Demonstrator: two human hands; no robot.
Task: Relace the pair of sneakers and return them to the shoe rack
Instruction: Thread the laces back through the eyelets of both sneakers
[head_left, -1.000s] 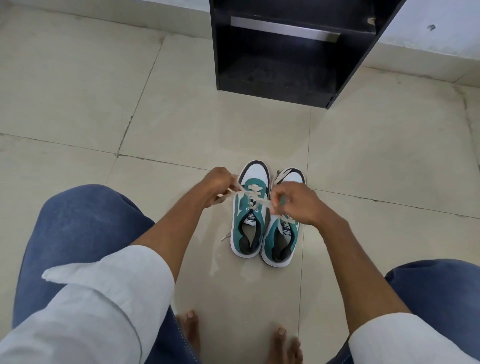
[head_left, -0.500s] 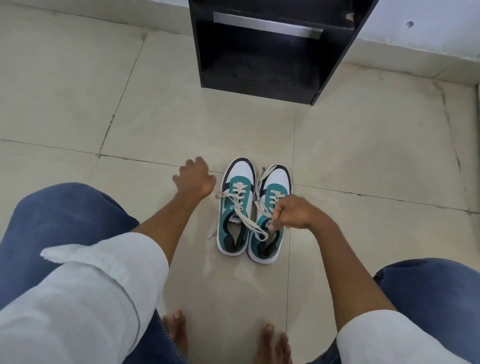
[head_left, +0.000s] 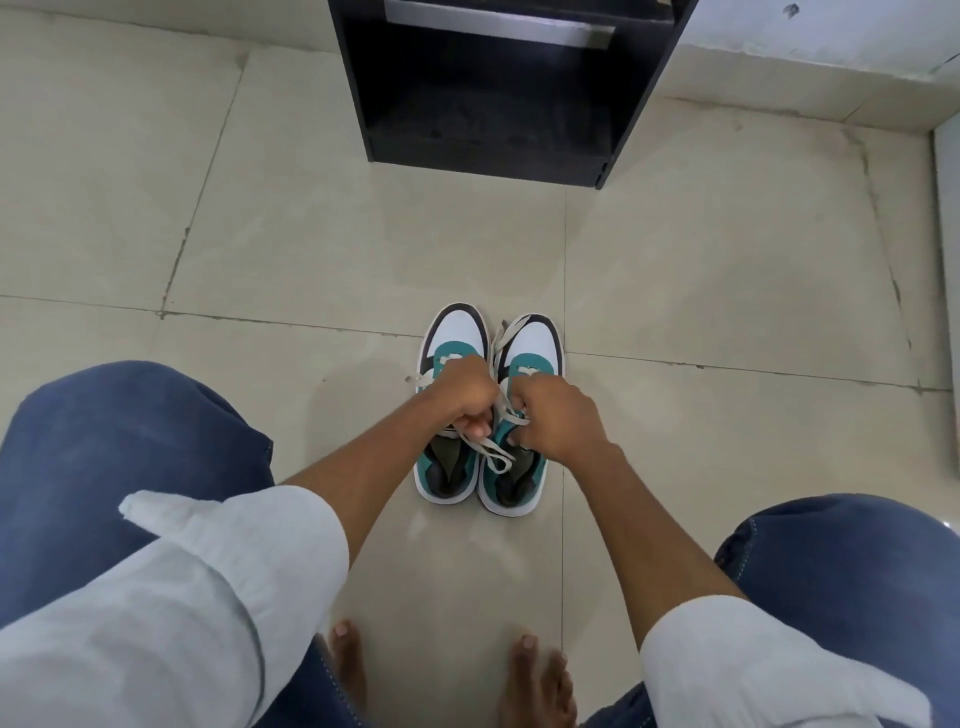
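Two teal, white and black sneakers stand side by side on the floor tiles, toes pointing away from me: the left sneaker (head_left: 453, 332) and the right sneaker (head_left: 535, 343). My left hand (head_left: 462, 397) is closed over the left sneaker's tongue, gripping the cream shoelace (head_left: 493, 454). My right hand (head_left: 558, 415) is closed over the right sneaker and pinches the same lace, whose loops hang between the two shoes. The black shoe rack (head_left: 493, 88) stands open ahead of the sneakers.
Beige floor tiles (head_left: 260, 234) surround the shoes. My knees in blue jeans (head_left: 130, 441) flank the sneakers and my bare feet (head_left: 348, 660) rest just behind them. A pale wall base (head_left: 831, 78) runs to the right of the rack.
My left hand swung back from the floor at the left onto the left sneaker and closed on the lace. My right hand stayed on the lace, shifting slightly up.
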